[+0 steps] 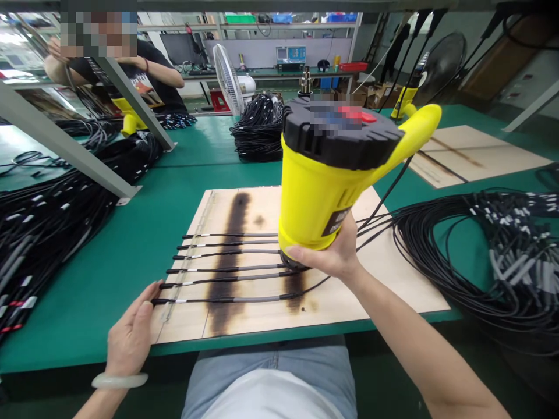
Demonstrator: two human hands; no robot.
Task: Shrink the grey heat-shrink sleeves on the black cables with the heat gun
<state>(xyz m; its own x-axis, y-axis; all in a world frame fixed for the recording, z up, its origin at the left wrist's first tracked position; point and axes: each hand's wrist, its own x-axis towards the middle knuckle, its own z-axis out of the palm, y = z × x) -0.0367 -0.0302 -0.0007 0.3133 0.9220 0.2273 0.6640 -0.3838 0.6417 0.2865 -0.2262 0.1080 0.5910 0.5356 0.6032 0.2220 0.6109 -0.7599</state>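
Note:
A yellow heat gun (323, 192) with a black ribbed cap is in my right hand (334, 250), its nozzle end pointing down over several black cables. My fingers wrap its lower body from the right. The cables (257, 276), with grey sleeve sections, lie side by side across a scorched wooden board (262, 317). My left hand (131, 334) is at the board's left edge, thumb and fingers closed at the tip of the nearest cable (163, 301). A fingertip also reaches the neighbouring cable's end. The heat gun hides part of the cables.
Coiled cables (437, 256) lie at the right, and a large cable bundle (87, 192) at the left. Metal posts (74, 145) stand on the green table (183, 174). Farther back are another coil (257, 128), a white fan (227, 78), a second board (480, 151) and a co-worker (152, 75).

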